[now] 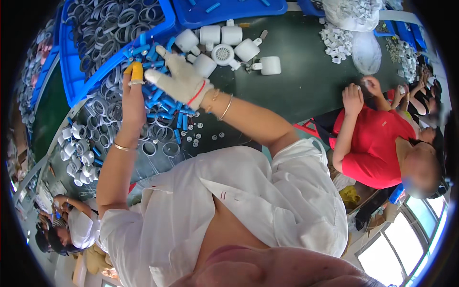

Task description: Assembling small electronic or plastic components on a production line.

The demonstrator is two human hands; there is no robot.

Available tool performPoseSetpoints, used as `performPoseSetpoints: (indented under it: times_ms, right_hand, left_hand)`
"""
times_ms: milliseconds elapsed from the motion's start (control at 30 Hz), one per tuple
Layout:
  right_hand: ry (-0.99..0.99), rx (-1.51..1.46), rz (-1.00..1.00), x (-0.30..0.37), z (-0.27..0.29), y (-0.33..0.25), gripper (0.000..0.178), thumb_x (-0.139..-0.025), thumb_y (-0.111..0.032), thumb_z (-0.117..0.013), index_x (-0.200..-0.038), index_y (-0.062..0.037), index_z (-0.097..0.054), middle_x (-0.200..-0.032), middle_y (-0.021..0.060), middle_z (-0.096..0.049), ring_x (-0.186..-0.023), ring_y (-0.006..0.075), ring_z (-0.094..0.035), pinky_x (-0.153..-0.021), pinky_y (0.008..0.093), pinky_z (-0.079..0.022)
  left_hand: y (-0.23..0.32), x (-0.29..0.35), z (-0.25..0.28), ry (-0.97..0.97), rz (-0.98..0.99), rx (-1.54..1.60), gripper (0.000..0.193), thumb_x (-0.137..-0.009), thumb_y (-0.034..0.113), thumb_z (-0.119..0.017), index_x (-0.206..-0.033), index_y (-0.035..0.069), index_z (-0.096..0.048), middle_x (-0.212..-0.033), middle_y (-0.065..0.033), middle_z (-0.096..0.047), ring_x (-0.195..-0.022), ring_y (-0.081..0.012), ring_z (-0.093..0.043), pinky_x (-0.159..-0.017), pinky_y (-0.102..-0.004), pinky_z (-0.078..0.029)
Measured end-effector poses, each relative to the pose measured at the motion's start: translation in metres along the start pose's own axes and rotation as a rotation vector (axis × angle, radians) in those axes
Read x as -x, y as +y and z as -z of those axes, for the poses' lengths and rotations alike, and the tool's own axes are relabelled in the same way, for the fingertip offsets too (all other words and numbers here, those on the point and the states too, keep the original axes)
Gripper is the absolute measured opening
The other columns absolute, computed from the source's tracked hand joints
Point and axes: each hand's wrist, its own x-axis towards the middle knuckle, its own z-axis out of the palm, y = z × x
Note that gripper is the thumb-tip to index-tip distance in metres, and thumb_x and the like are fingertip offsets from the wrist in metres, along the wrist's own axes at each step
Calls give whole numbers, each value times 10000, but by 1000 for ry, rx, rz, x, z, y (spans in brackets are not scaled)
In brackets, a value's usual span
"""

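My left hand (134, 98), with yellow finger covers (136, 72), reaches to the edge of a pile of blue cylinders (165, 103) that look like battery cells. Its fingers are bent close together; whatever they hold, if anything, is hidden. Over the same pile is my right hand (180, 76) in a whitish knit glove, its thumb and forefinger stretched apart, with nothing visible between them. Grey rings (103, 110) lie around and under the cylinders. Just beyond the right hand stand several white, round-headed housings with short handles (223, 55), one showing a grille.
A blue bin (76, 86) full of grey rings stands at the far left, beside another blue tray (229, 12). White housings (79, 155) are heaped at the near left. Small white parts (336, 43) lie far right. A co-worker in red (370, 143) sits at the right.
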Motion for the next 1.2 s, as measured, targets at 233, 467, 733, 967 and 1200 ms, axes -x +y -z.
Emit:
performPoseSetpoints:
  times_ms: [233, 467, 733, 967, 1200]
  right_hand:
    - [-392, 620, 53, -29, 39, -6, 784, -806, -673, -566, -1222, -9, -587, -1071, 208, -662, -1007, 352, -642, -899, 398, -486]
    - [-434, 975, 595, 3, 51, -43, 245, -902, -279, -506, -978, -94, -646, -1043, 137, -636, -951, 359, -589, -836, 433, -488]
    - [-275, 728, 142, 150, 111, 29, 336, -906, -327, -598, -1041, -31, -678, -930, 148, -678, -891, 241, -656, -759, 328, -497]
    - [493, 740, 22, 201, 154, 75, 451, -863, -378, -637, -1169, -47, -645, -1046, 193, -645, -1015, 329, -613, -892, 399, -470]
    - [553, 722, 79, 114, 171, 97, 725, -832, -445, -630, -1368, 14, -466, -1185, 271, -585, -1132, 375, -548, -983, 428, -423]
  left_hand:
    - [66, -14, 48, -382, 122, -511, 486, -916, 308, -509, -1369, 132, -500, -1140, -52, -592, -970, -135, -554, -821, -264, -472]
    - [19, 49, 88, -96, -522, -690, 452, -822, 34, -518, -1270, 57, -575, -1102, -101, -663, -1007, -154, -620, -845, -247, -467]
    - [-113, 244, 92, -140, -624, -508, 247, -853, -2, -626, -1099, -16, -643, -1037, -99, -680, -903, -179, -650, -824, -278, -499]
    - [-311, 246, 5, -502, 19, -263, 290, -848, 71, -496, -1095, 11, -635, -971, -150, -679, -870, -252, -649, -793, -333, -497]
    - [-418, 82, -60, -746, 58, -411, 456, -918, 287, -538, -1301, 39, -537, -1140, -140, -650, -1034, -195, -596, -888, -354, -464]
